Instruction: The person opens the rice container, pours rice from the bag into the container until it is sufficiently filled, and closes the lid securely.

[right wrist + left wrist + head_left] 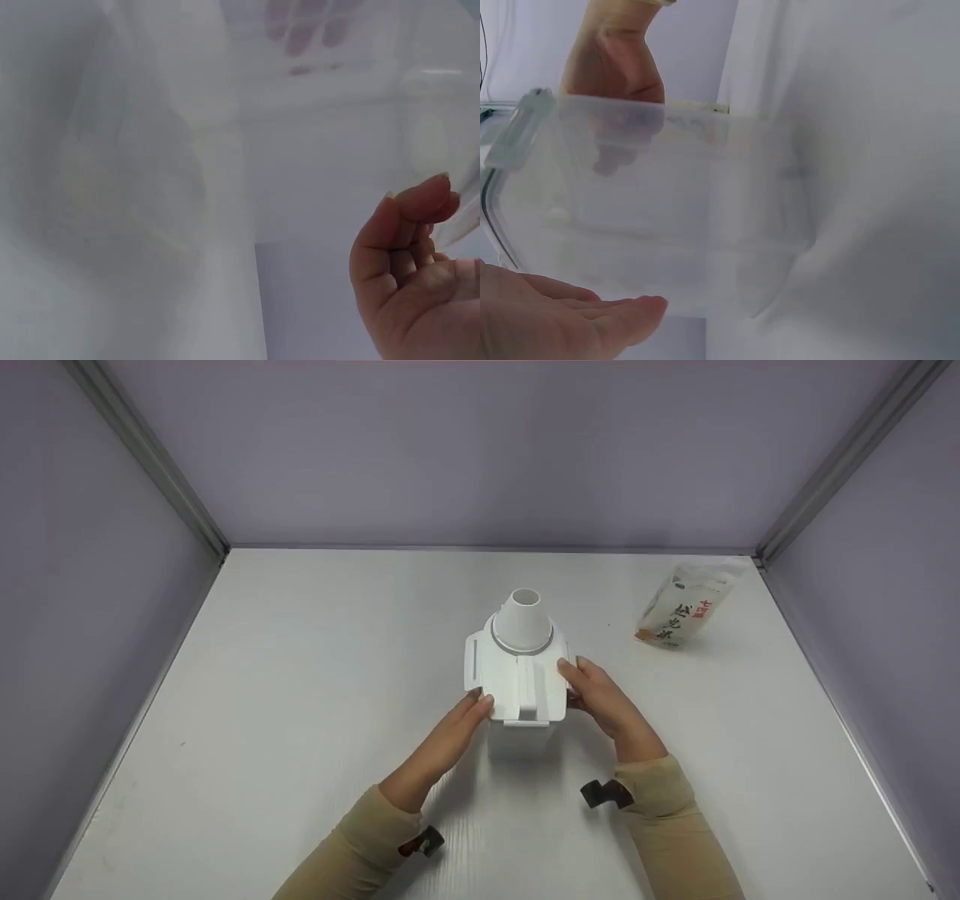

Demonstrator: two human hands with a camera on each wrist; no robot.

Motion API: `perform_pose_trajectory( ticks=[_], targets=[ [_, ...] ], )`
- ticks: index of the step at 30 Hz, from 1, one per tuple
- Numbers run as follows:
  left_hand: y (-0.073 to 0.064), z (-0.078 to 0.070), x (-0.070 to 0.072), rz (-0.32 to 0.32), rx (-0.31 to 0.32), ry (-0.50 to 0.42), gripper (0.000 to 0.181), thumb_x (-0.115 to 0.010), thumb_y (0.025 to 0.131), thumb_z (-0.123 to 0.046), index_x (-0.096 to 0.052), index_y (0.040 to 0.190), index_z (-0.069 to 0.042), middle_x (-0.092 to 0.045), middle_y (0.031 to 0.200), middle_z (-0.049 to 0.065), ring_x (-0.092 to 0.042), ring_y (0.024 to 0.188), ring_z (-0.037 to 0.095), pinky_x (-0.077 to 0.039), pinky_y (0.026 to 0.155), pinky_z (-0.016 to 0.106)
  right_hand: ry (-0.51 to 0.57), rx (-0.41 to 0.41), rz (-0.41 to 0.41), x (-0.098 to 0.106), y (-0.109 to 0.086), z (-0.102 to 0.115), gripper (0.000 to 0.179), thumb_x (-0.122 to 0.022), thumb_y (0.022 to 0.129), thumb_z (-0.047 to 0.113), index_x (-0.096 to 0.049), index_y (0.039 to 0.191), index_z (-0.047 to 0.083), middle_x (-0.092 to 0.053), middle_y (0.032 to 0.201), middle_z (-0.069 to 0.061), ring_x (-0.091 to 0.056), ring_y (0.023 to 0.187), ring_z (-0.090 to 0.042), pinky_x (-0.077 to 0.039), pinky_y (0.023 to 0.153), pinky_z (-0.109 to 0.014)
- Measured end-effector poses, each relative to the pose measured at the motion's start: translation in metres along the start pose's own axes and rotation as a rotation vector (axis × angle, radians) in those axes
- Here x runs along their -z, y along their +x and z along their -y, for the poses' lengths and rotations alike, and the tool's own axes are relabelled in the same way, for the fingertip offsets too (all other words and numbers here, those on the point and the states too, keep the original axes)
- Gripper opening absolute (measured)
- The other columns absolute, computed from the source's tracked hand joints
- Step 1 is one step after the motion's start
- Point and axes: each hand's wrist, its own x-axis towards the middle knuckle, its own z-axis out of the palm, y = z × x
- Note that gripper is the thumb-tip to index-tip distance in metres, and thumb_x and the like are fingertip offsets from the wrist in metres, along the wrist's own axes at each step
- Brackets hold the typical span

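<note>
A clear plastic storage container [675,202] stands upright on the table, topped by a white lid [497,679] with a cone-shaped spout [521,622]. On the lid's left side, a slotted latch flap [472,661] sticks outward. My left hand [450,733] rests against the near left corner, thumb at the lid's edge and fingers fairly straight along the side. At the right edge, my right hand [613,706] pinches the lid's side, thumb on top and curled fingers below. The right wrist view shows those fingers bent beside the clear wall.
A bag of rice [686,607] with printed characters leans at the back right of the white table [322,660]. Grey-purple panels [480,457] enclose the table at the back and both sides. Dark wrist cameras hang at both cuffs.
</note>
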Motion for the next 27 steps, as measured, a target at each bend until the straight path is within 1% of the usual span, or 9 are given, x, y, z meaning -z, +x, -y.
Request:
perform_pose_trajectory(
  ticks=[2,5,9,11,13,15,20,23,27],
  targets=[
    [-0.004,0.001,-0.004,0.013,-0.01,0.02,0.082,-0.033,0.093,-0.06,-0.014,0.148,-0.001,-0.013,0.153,0.015,-0.009,0.14,0.031,-0.011,0.111,0.05,-0.025,-0.002,-0.025,0.002,0.0,0.0,0.051,-0.042,0.099,0.037,-0.04,0.127,-0.005,-0.055,0.109,-0.015,-0.058,0.094,-0.019,-0.048,0.085,-0.035],
    [-0.008,0.002,-0.008,0.023,-0.031,0.026,0.084,-0.036,0.092,-0.061,-0.009,0.15,-0.007,-0.008,0.155,0.011,-0.007,0.14,0.029,-0.009,0.111,0.05,-0.05,0.007,-0.072,0.004,0.003,0.004,0.053,-0.042,0.099,0.04,-0.039,0.128,-0.004,-0.05,0.12,-0.017,-0.052,0.108,-0.025,-0.044,0.092,-0.04],
    [-0.012,0.003,-0.012,0.016,-0.039,0.023,0.087,-0.04,0.09,-0.062,-0.005,0.15,-0.01,-0.005,0.155,0.011,-0.005,0.14,0.029,-0.009,0.11,0.052,-0.1,0.023,-0.115,0.005,0.008,0.013,0.062,-0.043,0.097,0.044,-0.03,0.14,0.001,-0.037,0.139,-0.018,-0.037,0.127,-0.03,-0.037,0.1,-0.045],
    [-0.013,0.003,-0.014,0.004,-0.032,0.022,0.089,-0.041,0.09,-0.063,-0.004,0.15,-0.009,-0.004,0.155,0.011,-0.006,0.14,0.03,-0.01,0.11,0.051,-0.136,0.027,-0.126,0.005,0.01,0.018,0.065,-0.044,0.096,0.045,-0.026,0.143,0.005,-0.032,0.145,-0.017,-0.032,0.132,-0.03,-0.034,0.103,-0.046],
    [-0.013,0.002,-0.015,-0.006,-0.023,0.025,0.091,-0.041,0.089,-0.064,-0.004,0.15,-0.007,-0.004,0.155,0.012,-0.006,0.14,0.03,-0.011,0.11,0.051,-0.166,0.04,-0.133,0.005,0.014,0.022,0.067,-0.046,0.096,0.044,-0.022,0.146,0.007,-0.028,0.148,-0.015,-0.029,0.134,-0.03,-0.031,0.104,-0.046],
    [-0.013,0.0,-0.017,-0.012,-0.012,0.022,0.092,-0.041,0.088,-0.065,-0.002,0.15,-0.008,-0.003,0.155,0.011,-0.006,0.14,0.029,-0.011,0.11,0.05,-0.19,0.057,-0.139,0.004,0.017,0.025,0.066,-0.046,0.096,0.044,-0.022,0.146,0.008,-0.028,0.148,-0.013,-0.028,0.135,-0.029,-0.029,0.106,-0.045],
    [-0.013,-0.002,-0.021,-0.012,-0.011,-0.012,0.092,-0.04,0.089,-0.064,0.002,0.149,-0.009,0.001,0.155,0.01,-0.002,0.141,0.025,-0.009,0.111,0.048,-0.235,0.134,-0.139,0.003,0.028,0.033,0.059,-0.045,0.097,0.042,-0.031,0.144,0.009,-0.034,0.146,-0.009,-0.032,0.134,-0.025,-0.026,0.108,-0.043],
    [-0.012,0.0,-0.023,-0.017,-0.026,-0.025,0.09,-0.039,0.091,-0.062,0.003,0.149,-0.008,0.003,0.155,0.011,-0.001,0.141,0.026,-0.008,0.111,0.048,-0.253,0.17,-0.116,0.006,0.034,0.034,0.053,-0.043,0.099,0.038,-0.035,0.143,0.01,-0.035,0.146,-0.007,-0.031,0.134,-0.024,-0.024,0.109,-0.042],
    [-0.009,0.001,-0.026,-0.025,-0.052,-0.036,0.088,-0.038,0.092,-0.06,0.003,0.149,-0.008,0.004,0.155,0.012,0.0,0.141,0.025,-0.007,0.111,0.047,-0.237,0.18,-0.074,0.008,0.039,0.032,0.048,-0.04,0.1,0.035,-0.038,0.143,0.014,-0.037,0.146,-0.004,-0.03,0.135,-0.021,-0.022,0.11,-0.042]
  ],
)
